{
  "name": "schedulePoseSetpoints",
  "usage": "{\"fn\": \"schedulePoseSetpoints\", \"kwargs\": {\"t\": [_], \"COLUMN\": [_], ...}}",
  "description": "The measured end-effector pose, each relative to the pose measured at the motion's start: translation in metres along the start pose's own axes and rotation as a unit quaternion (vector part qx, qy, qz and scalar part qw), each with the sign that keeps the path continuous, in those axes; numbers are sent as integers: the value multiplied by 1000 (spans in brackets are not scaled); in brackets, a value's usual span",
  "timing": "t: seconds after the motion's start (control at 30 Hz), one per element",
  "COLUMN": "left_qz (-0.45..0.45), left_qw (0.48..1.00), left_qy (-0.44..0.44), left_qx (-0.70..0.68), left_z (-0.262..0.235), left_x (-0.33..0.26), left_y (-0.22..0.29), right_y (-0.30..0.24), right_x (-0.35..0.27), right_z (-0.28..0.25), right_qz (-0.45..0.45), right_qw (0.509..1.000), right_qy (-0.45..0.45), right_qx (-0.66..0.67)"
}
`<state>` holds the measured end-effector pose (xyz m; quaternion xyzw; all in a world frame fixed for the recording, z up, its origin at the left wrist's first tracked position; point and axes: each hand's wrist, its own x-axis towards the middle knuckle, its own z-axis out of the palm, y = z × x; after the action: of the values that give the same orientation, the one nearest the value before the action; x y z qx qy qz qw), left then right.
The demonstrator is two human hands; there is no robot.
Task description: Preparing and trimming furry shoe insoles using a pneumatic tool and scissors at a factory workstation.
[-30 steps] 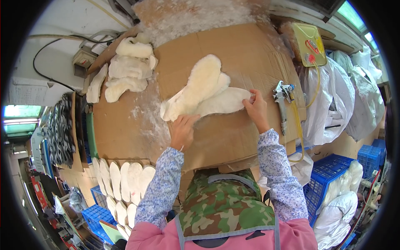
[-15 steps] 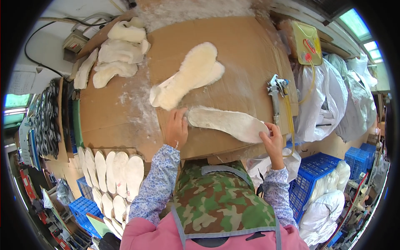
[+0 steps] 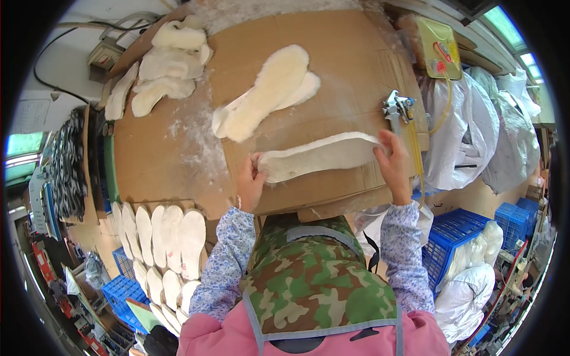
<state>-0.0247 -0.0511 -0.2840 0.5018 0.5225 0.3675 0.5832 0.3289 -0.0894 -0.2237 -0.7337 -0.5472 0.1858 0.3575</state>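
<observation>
A pale insole (image 3: pixel 323 159) is stretched lengthwise between my two hands at the near side of the cardboard-covered table (image 3: pixel 172 166). My left hand (image 3: pixel 252 183) pinches its left end between thumb and fingers. Its right end is gripped by my right hand (image 3: pixel 393 161). The insole's far edge curls up, and its smooth side faces me. Just beyond it lie fluffy cream insoles (image 3: pixel 276 89), one crossed over another. A metal spray gun (image 3: pixel 396 110) with a yellow hose rests beyond my right hand.
More fleece insoles (image 3: pixel 172 65) are heaped at the far left. Rows of insoles (image 3: pixel 172 237) stand below the table's left edge. A yellow container (image 3: pixel 438 48) sits far right, beside white plastic sacks (image 3: pixel 457 136). Blue crates (image 3: pixel 454 234) stand on the floor at right.
My left hand has taken hold of the insole's left end. Its right end has been raised, and the far edge now curls up between both hands.
</observation>
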Motion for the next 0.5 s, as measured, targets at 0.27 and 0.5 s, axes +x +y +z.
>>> {"fn": "schedulePoseSetpoints", "kwargs": {"t": [0.27, 0.5], "left_qz": [-73, -50], "left_qw": [995, 994], "left_qy": [54, 70], "left_qx": [-32, 60], "left_z": [4, -2], "left_x": [-28, -33], "left_y": [-5, -7], "right_y": [-2, -27], "right_x": [17, 8], "right_z": [2, 23], "right_qz": [-83, -58], "right_qw": [976, 998], "right_qy": [110, 7], "right_qx": [-167, -10]}}
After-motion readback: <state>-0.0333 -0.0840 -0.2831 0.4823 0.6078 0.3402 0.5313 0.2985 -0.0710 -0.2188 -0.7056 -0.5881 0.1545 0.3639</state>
